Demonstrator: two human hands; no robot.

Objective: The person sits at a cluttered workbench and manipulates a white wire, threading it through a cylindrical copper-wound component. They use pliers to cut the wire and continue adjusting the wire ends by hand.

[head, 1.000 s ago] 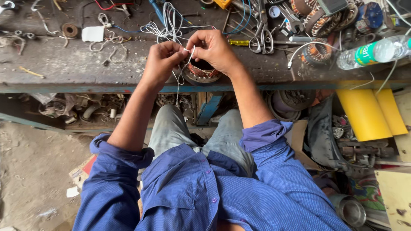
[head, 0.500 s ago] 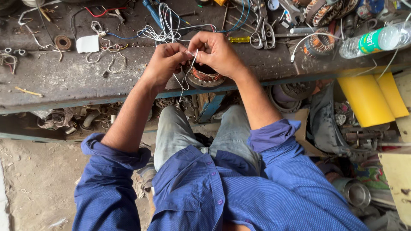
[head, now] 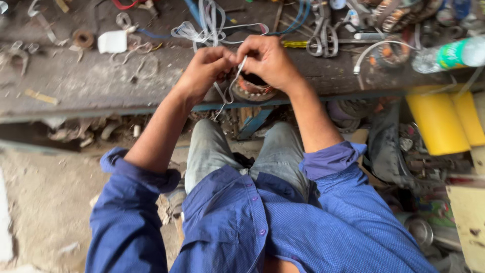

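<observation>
White cord runs taut between both hands just above a round wound coil with copper-coloured windings, which sits at the near edge of the tabletop. From the head view, the left hand is clenched around the cord, its thumb and fingers pinching it, while the right hand grips the upper end and partly covers the coil. A loose tail of cord hangs down past the tabletop edge towards the knees. Behind the hands lies a bundle of white cord loops, with a small white box to the left, metal clips to the right, and a plastic bottle with a green label at the far right. A yellow slab leans below the tabletop.

Because the coil rests so close to the edge, a hard pull on the cord could, I judge, drag it off. The thin cord might also slip from the pinch or snag in the windings.
</observation>
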